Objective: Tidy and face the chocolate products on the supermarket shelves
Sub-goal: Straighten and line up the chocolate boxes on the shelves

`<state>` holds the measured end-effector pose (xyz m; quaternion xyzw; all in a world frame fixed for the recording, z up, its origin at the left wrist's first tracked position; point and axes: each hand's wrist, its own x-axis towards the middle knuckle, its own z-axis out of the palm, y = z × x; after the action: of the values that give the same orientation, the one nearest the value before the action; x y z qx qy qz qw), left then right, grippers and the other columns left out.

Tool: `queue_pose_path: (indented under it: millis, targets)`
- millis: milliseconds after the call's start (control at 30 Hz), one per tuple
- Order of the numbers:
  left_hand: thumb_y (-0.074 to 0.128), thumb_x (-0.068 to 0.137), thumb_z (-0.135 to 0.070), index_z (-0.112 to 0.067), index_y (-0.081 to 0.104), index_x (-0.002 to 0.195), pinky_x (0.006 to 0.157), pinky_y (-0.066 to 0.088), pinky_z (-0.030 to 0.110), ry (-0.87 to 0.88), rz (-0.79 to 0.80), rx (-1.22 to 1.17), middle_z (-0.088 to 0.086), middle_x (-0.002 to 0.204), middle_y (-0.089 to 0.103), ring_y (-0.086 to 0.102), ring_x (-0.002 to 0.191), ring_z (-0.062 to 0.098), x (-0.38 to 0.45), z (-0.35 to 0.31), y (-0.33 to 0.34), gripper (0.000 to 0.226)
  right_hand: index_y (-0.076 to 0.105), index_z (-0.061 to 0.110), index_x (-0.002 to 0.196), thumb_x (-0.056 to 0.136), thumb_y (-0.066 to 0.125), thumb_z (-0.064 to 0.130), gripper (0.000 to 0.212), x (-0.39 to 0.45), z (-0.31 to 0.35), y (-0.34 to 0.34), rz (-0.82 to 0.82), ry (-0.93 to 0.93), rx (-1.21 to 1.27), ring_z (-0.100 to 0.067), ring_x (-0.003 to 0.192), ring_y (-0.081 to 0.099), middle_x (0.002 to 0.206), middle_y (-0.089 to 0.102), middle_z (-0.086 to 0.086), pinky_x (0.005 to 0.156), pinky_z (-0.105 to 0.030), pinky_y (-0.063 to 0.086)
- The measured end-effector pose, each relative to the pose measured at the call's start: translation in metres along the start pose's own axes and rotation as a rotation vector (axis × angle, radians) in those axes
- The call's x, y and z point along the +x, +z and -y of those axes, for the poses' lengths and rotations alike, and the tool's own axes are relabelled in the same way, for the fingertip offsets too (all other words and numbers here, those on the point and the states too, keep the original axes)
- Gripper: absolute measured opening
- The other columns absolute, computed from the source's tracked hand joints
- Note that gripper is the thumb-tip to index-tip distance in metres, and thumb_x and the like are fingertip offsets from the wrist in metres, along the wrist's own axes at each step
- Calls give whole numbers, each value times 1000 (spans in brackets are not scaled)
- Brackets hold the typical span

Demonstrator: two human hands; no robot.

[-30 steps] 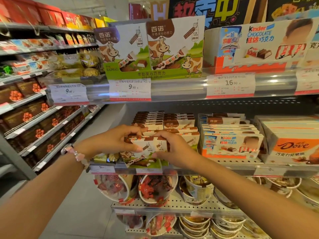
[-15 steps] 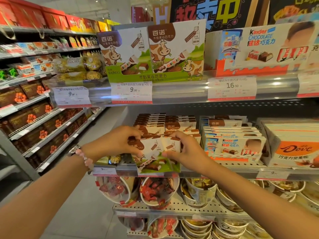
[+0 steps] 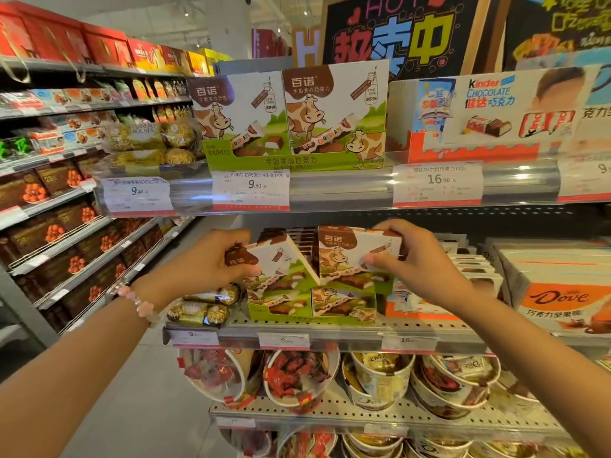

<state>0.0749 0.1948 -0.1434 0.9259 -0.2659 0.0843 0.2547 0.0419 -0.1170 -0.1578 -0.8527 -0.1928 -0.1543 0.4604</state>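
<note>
Hands have lifted from the single box at the shelf (image 3: 330,330) front edge; left hand (image 3: 211,259) now pinches a tilted milk-chocolate box (image 3: 277,269), right hand (image 3: 416,259) an upright one (image 3: 350,259), above the green display tray (image 3: 297,314); facing continues.

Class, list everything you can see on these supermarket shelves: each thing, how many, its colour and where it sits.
Cow-print boxes: two held, white-green-brown, middle shelf.
Green tray: one, beneath them.
Top display cartons: two, same print, upper shelf.
Kinder box: one, white-orange, upper right.
Dove box: one, orange-white, far right.
Gold-foil chocolates: several, left of tray.
Tubs: many, red-filled or gold, lower shelves.
Price tags: several, white-red, rails.
Left hand: grips tilted box.
Right hand: grips upright box.
</note>
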Motion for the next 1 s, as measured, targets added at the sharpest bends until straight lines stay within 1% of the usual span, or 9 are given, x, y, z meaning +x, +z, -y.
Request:
queue_pose_path:
  millis: [100, 167, 233, 333, 500, 700, 800, 900, 1000]
  targets:
    - [73, 78, -24, -16, 55, 76, 53, 47, 32, 37, -23, 67, 0, 71, 62, 59, 64, 10, -2, -4, 2, 20, 55, 22, 100, 79, 71, 17, 27, -4, -2, 2, 40, -20, -31, -2, 84, 60, 91, 58, 16, 64, -14, 52]
    - [73, 78, -21, -26, 52, 74, 52, 40, 15, 59, -8, 110, -9, 71, 59, 58, 68, 3, -4, -9, 5, 22, 54, 26, 94, 79, 71, 17, 24, -6, -4, 8, 69, -27, -33, -4, 85, 59, 90, 59, 15, 65, -15, 51]
    - [73, 77, -21, -33, 50, 78, 55, 40, 10, 78, -3, 162, -17, 76, 56, 57, 73, -4, -5, -12, 10, 26, 50, 33, 87, 79, 71, 18, 27, -7, -5, 11, 79, -34, -25, -6, 85, 59, 90, 59, 14, 64, -15, 50]
    - [74, 76, -24, -33, 54, 86, 61, 36, 9, 111, -56, 222, -14, 83, 54, 52, 74, 0, -6, -10, 16, 24, 50, 34, 83, 78, 71, 17, 28, -9, -6, 8, 74, -44, -23, -6, 86, 60, 90, 60, 14, 60, -12, 48]
    - [72, 75, -30, -15, 63, 95, 75, 46, 33, 161, -100, 298, 0, 92, 63, 56, 87, 17, -3, -8, 23, 27, 52, 32, 85, 78, 71, 16, 26, -13, -11, -1, 62, -40, -48, -8, 89, 61, 90, 61, 15, 67, -22, 55]
    - [70, 80, -29, -13, 61, 97, 67, 46, 20, 120, -49, 184, -2, 94, 65, 59, 84, 11, -1, -11, 28, 25, 51, 31, 84, 78, 71, 15, 27, -17, -8, 1, 61, -26, 33, -4, 85, 60, 91, 61, 14, 61, -9, 49]
    - [69, 81, -28, -13, 60, 99, 68, 41, 13, 133, -11, 206, -2, 97, 63, 55, 85, 10, 1, -17, 31, 25, 51, 32, 85, 78, 71, 15, 28, -17, -9, 0, 53, -36, 15, -4, 87, 61, 91, 61, 15, 63, -9, 50]
    - [69, 81, -28, -11, 58, 97, 69, 43, 21, 141, -6, 239, 0, 95, 62, 55, 84, 12, 4, -20, 32, 25, 51, 32, 84, 77, 71, 15, 28, -17, -9, -2, 36, -40, 0, 0, 85, 61, 89, 61, 16, 63, -8, 50]
    - [69, 81, -27, -13, 57, 91, 62, 35, 12, 132, 10, 234, -6, 87, 56, 51, 77, 9, 9, -22, 32, 22, 49, 33, 83, 78, 71, 16, 28, -16, -9, -4, 7, -44, -11, 7, 83, 59, 88, 59, 19, 64, -8, 50]
